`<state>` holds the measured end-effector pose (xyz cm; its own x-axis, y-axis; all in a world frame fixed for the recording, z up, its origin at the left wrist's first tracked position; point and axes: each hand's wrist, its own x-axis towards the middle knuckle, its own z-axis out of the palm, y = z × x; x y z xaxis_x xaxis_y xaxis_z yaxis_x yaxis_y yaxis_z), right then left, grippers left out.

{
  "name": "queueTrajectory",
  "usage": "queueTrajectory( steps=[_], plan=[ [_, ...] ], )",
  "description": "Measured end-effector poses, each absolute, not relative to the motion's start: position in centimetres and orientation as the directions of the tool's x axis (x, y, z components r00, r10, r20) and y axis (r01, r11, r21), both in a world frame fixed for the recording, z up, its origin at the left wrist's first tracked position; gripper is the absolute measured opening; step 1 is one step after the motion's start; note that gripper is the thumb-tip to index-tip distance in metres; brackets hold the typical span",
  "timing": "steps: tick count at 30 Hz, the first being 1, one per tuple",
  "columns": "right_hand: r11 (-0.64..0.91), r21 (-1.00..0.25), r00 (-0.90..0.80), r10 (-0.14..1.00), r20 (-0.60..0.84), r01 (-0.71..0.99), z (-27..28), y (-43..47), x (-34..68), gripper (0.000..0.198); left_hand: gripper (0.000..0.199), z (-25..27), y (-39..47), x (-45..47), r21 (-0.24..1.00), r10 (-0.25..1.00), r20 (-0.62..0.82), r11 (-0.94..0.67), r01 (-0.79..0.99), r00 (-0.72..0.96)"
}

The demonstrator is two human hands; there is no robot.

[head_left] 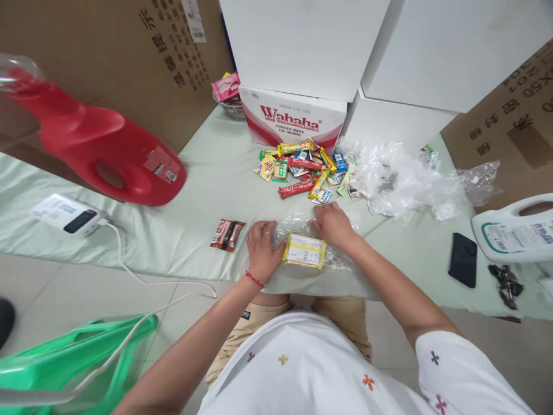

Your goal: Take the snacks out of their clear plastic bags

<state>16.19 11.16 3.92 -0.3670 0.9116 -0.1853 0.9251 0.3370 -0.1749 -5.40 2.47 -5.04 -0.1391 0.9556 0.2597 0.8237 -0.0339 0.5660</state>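
Observation:
A flat snack packet (305, 251) with yellow edges and a white printed label lies on a crumpled clear plastic bag (339, 259) near the table's front edge. My left hand (262, 251), a red cord at its wrist, rests at the bag's left side. Its fingers are apart and the thumb is close to the packet's left edge. On the other side, my right hand (332, 226) has its fingers curled down on the bag's film, above the packet's right corner. Left of my left hand sits a small brown snack packet (227, 235).
Several colourful wrapped snacks (306, 167) are piled before a Wahaha carton (294, 118). Crumpled clear bags (397, 178) lie to their right. A red jug (108, 144) and a white charger (71, 214) stand left; a phone (463, 259) and white bottle (518, 230) lie right.

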Motion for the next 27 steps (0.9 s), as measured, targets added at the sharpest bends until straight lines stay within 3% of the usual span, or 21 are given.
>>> queueTrajectory(
  steps=[3, 7, 10, 14, 20, 23, 25, 27],
  plan=[
    [0.326, -0.188, -0.372, 0.866, -0.333, 0.926, 3.4, 13.9, 13.3, 0.029, 0.047, -5.1, 2.9, -5.1, 0.534, 0.970, 0.221, -0.032, 0.845, -0.103],
    [0.403, -0.305, -0.497, 0.790, -0.360, 0.863, 5.0, 13.8, 12.9, 0.015, 0.028, -5.0, 3.1, -4.7, 0.536, 0.974, 0.200, -0.019, 0.844, -0.105],
    [0.525, -0.362, -0.629, 0.721, -0.291, 0.770, 6.0, 10.5, 13.6, 0.016, 0.009, -4.7, 3.2, -4.8, 0.578, 0.976, 0.191, -0.028, 0.815, -0.103],
    [0.701, -0.286, -0.757, 0.592, -0.276, 0.653, 4.5, 4.8, 14.5, 0.022, 0.016, -4.2, 3.6, -5.6, 0.695, 0.994, 0.094, -0.026, 0.718, -0.055],
    [0.769, -0.206, -0.795, 0.596, -0.115, 0.606, 1.5, 0.9, 15.9, 0.052, 0.006, -3.2, 3.7, -7.5, 0.841, 0.988, -0.021, 0.099, 0.531, -0.151],
    [0.763, -0.198, -0.782, 0.622, -0.031, 0.615, 0.3, 0.4, 16.2, 0.050, 0.023, -2.8, 4.0, -8.3, 0.871, 0.998, -0.043, 0.059, 0.488, -0.043],
    [0.751, -0.218, -0.769, 0.640, 0.007, 0.623, -0.5, 0.3, 16.3, 0.050, 0.020, -2.7, 4.2, -8.9, 0.908, 0.995, -0.045, 0.004, 0.418, 0.087],
    [0.741, -0.267, -0.762, 0.647, 0.033, 0.617, -1.1, 0.1, 16.4, 0.052, 0.011, -2.7, 4.3, -9.7, 0.948, 0.994, -0.056, 0.024, 0.318, 0.092]
  ],
)
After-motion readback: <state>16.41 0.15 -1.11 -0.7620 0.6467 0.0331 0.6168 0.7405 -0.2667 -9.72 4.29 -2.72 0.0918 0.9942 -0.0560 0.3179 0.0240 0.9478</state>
